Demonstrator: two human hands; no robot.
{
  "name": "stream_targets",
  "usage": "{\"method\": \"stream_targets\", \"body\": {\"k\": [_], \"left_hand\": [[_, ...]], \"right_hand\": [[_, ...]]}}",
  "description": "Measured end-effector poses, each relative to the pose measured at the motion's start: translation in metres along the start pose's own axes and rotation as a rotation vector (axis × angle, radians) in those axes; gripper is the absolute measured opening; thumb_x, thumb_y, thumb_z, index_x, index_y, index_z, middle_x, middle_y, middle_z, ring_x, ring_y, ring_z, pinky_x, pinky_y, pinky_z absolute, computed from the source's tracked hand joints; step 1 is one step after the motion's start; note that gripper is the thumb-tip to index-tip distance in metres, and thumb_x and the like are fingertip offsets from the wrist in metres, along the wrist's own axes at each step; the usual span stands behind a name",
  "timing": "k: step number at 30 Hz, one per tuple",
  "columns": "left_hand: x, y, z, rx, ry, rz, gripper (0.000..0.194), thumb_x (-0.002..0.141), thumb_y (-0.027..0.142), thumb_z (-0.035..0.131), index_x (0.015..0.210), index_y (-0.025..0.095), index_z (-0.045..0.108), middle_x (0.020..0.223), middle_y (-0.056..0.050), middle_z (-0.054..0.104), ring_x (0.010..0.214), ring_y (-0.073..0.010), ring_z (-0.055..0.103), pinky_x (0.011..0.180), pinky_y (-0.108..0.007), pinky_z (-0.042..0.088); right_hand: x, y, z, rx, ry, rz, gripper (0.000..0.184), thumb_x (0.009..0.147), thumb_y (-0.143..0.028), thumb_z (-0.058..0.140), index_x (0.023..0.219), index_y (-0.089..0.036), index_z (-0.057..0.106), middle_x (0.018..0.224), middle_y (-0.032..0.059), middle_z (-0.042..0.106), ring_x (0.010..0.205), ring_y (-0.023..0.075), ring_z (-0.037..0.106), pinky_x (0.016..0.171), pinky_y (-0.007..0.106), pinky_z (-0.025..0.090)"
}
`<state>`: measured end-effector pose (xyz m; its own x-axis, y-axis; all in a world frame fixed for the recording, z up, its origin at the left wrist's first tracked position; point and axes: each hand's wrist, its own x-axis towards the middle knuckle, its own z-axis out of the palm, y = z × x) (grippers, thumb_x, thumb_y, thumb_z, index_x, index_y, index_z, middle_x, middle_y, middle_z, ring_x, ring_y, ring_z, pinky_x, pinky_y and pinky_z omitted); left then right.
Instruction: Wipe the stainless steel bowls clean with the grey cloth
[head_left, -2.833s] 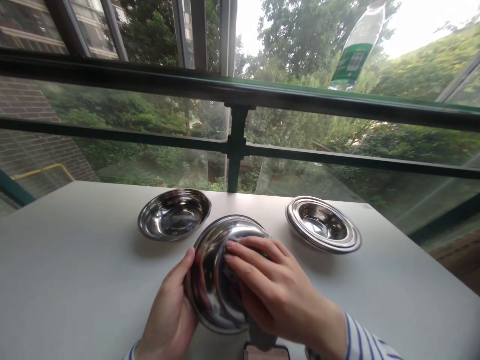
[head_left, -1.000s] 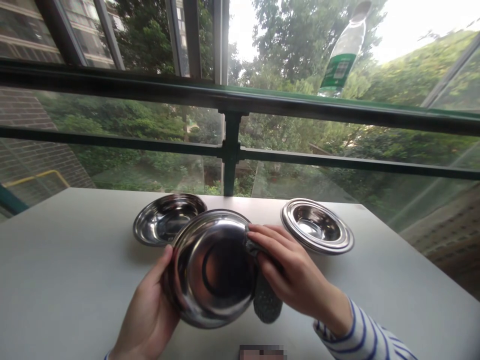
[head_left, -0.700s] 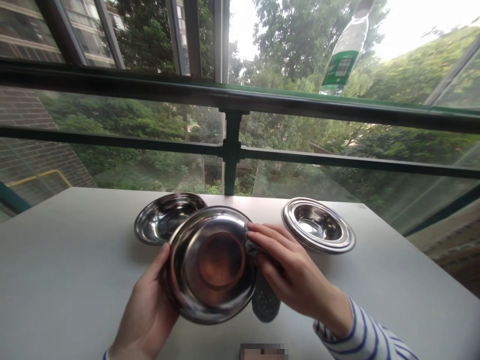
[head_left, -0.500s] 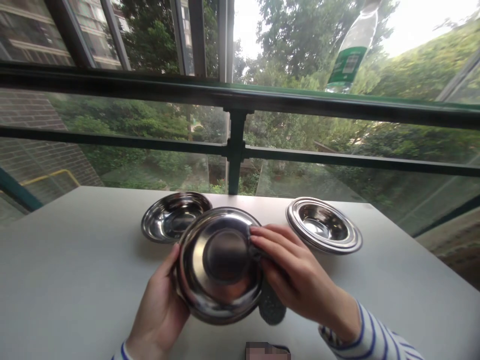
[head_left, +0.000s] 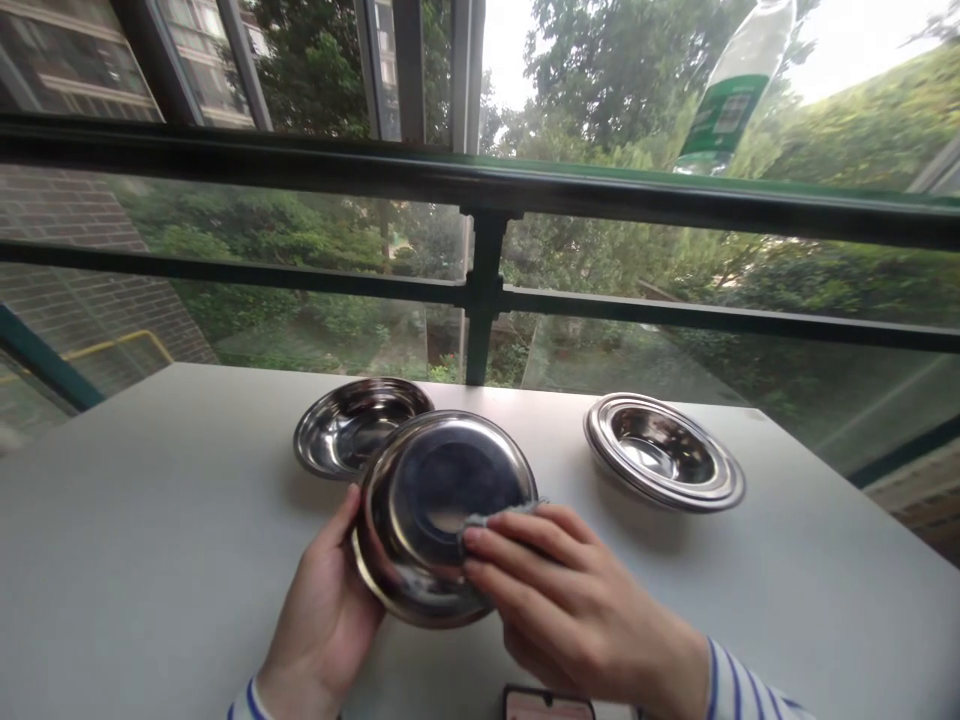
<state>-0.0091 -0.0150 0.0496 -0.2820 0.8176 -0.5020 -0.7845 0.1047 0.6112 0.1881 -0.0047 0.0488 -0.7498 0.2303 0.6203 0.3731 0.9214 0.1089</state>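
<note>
My left hand (head_left: 319,600) grips a stainless steel bowl (head_left: 442,515) by its near rim, holding it tilted up with the underside facing me. My right hand (head_left: 555,600) presses a grey cloth (head_left: 499,518) against the lower right of the bowl's underside. Most of the cloth is hidden under my fingers. Behind the held bowl, nearly touching it, a second steel bowl (head_left: 360,428) sits on the table. A stack of steel dishes (head_left: 664,450) stands to the right, apart from my hands.
The white table (head_left: 150,480) ends at a dark metal and glass railing (head_left: 484,290). A phone (head_left: 547,704) lies at the near edge, partly out of view. A green-labelled plastic bottle (head_left: 731,95) shows high beyond the railing.
My right hand has slid from the bowl's right rim down onto its underside, carrying the cloth. The cloth's hanging end no longer shows below the bowl. The bowl has turned slightly in my left hand.
</note>
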Motion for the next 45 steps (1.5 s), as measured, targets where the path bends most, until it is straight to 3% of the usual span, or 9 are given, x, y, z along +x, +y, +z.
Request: {"method": "stream_targets", "body": {"k": [4,8,13,16,20,27,38,45], "left_hand": [[-0.001,-0.001,0.000,-0.029,0.004,0.019,0.029,0.088,0.015,0.042,0.109,0.008,0.062,0.072,-0.007,0.073,0.056,-0.0158,0.068,0.067,-0.030,0.058],[-0.001,-0.003,0.000,-0.060,-0.008,-0.006,0.029,0.087,0.013,0.043,0.109,0.007,0.061,0.082,-0.008,0.074,0.070,-0.0176,0.069,0.076,-0.033,0.056],[0.001,-0.006,-0.001,-0.070,0.003,0.009,0.024,0.088,0.016,0.043,0.091,0.008,0.066,0.076,-0.008,0.074,0.060,-0.0165,0.068,0.066,-0.031,0.057],[-0.001,-0.012,-0.001,-0.062,-0.005,-0.033,0.024,0.087,0.016,0.044,0.089,0.009,0.067,0.069,-0.007,0.073,0.055,-0.0155,0.067,0.056,-0.026,0.056],[-0.004,-0.015,-0.001,-0.085,-0.026,-0.043,0.026,0.088,0.017,0.043,0.087,0.009,0.068,0.071,-0.008,0.073,0.057,-0.0147,0.067,0.055,-0.024,0.056],[-0.002,-0.011,-0.002,-0.045,-0.017,-0.042,0.025,0.088,0.018,0.043,0.086,0.009,0.067,0.069,-0.008,0.072,0.054,-0.0162,0.067,0.050,-0.026,0.055],[-0.004,-0.008,-0.002,-0.037,0.058,-0.002,0.023,0.087,0.016,0.045,0.091,0.010,0.067,0.079,-0.008,0.074,0.066,-0.0171,0.069,0.069,-0.031,0.058],[-0.002,-0.006,-0.004,0.002,0.059,0.022,0.024,0.087,0.017,0.045,0.095,0.011,0.067,0.068,-0.006,0.073,0.054,-0.0156,0.067,0.069,-0.031,0.057]], "right_hand": [[-0.002,0.005,0.001,-0.055,0.005,0.088,0.035,0.080,-0.014,0.050,0.114,-0.007,0.056,0.122,0.0115,0.058,0.110,0.0260,0.051,0.085,0.040,0.044],[0.003,-0.005,0.004,-0.053,-0.014,0.002,0.030,0.080,-0.014,0.049,0.107,-0.010,0.062,0.119,0.0057,0.061,0.103,0.0228,0.055,0.084,0.036,0.045],[0.004,-0.009,0.006,-0.079,-0.017,-0.009,0.030,0.081,-0.014,0.050,0.107,-0.010,0.062,0.119,0.0047,0.062,0.103,0.0221,0.054,0.083,0.035,0.044],[0.007,-0.013,0.009,-0.073,-0.022,-0.031,0.029,0.083,-0.016,0.049,0.108,-0.010,0.062,0.118,0.0047,0.062,0.102,0.0215,0.054,0.082,0.035,0.043],[0.011,-0.018,0.011,-0.041,-0.054,-0.102,0.029,0.087,-0.020,0.049,0.112,-0.012,0.061,0.124,0.0020,0.058,0.107,0.0204,0.051,0.084,0.034,0.043],[0.009,-0.016,0.004,-0.061,-0.039,-0.007,0.030,0.083,-0.016,0.048,0.109,-0.009,0.062,0.118,0.0052,0.062,0.100,0.0214,0.054,0.081,0.035,0.045],[-0.005,0.000,-0.002,-0.020,-0.027,0.027,0.030,0.077,-0.013,0.050,0.105,-0.008,0.061,0.115,0.0086,0.063,0.097,0.0237,0.056,0.079,0.036,0.047],[-0.008,0.006,-0.004,-0.025,-0.048,0.096,0.032,0.079,-0.014,0.051,0.109,-0.007,0.058,0.116,0.0121,0.062,0.100,0.0248,0.055,0.078,0.038,0.047]]}}
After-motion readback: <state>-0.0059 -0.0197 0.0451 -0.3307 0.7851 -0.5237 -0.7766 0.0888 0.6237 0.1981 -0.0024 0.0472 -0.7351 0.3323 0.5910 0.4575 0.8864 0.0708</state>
